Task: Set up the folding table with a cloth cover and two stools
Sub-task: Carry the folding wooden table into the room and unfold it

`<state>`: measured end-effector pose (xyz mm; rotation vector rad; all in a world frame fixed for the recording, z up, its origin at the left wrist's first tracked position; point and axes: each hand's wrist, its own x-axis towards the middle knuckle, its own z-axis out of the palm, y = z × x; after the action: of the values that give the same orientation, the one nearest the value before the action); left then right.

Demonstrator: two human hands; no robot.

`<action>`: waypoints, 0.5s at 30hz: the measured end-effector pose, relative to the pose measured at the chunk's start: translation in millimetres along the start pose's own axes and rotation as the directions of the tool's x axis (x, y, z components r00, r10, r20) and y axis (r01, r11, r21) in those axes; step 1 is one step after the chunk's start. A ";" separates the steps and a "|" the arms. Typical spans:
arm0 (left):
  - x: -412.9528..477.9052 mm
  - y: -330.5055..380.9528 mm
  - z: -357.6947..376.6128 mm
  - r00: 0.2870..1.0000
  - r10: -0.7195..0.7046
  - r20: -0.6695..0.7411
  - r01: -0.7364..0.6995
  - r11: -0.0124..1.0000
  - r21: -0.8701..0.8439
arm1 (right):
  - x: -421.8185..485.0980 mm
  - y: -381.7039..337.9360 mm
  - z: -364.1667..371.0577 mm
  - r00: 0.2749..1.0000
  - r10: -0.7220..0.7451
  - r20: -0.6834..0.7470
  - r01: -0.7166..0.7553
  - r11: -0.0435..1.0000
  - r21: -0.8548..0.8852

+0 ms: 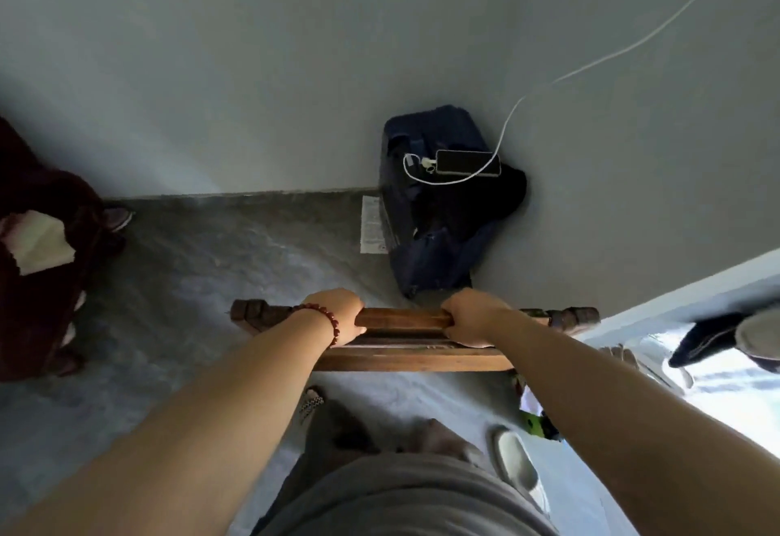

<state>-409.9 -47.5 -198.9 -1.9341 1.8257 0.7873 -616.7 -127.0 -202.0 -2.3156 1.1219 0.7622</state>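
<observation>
A brown wooden folding table (405, 352), folded flat and seen edge-on, stands upright on the grey floor just in front of me. My left hand (337, 314), with a red bead bracelet at the wrist, grips its top wooden bar. My right hand (475, 316) grips the same bar a little to the right. Dark carved ends of the frame stick out on both sides. No cloth or stools are in view.
A dark blue bag (430, 231) leans against the grey wall ahead, with a phone (468, 163) on a white charging cable on top. A person in dark red (38, 248) stands at the left. A bright doorway (717, 366) with slippers lies right.
</observation>
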 end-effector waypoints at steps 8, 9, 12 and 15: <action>26.4 -58.0 -32.6 0.969 0.237 0.065 -0.245 0.952 0.182 | 11.4 -55.2 11.9 0.972 0.231 -0.051 -0.212 0.947 0.240; 27.5 -60.8 -33.8 0.962 0.262 0.075 -0.272 0.942 0.198 | 9.7 -62.1 18.2 0.964 0.261 -0.056 -0.236 0.931 0.280; 29.9 -64.5 -34.7 0.934 0.346 0.084 -0.356 0.893 0.275 | 1.1 -80.2 38.6 0.936 0.343 -0.074 -0.292 0.878 0.380; 26.2 -62.4 -34.1 0.901 0.423 0.100 -0.429 0.830 0.357 | -10.7 -96.5 58.5 0.901 0.424 -0.090 -0.336 0.815 0.473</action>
<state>-343.0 -83.0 -195.5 -1.2941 2.2423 0.5219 -560.5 -30.9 -223.5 -1.8177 1.6861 0.3526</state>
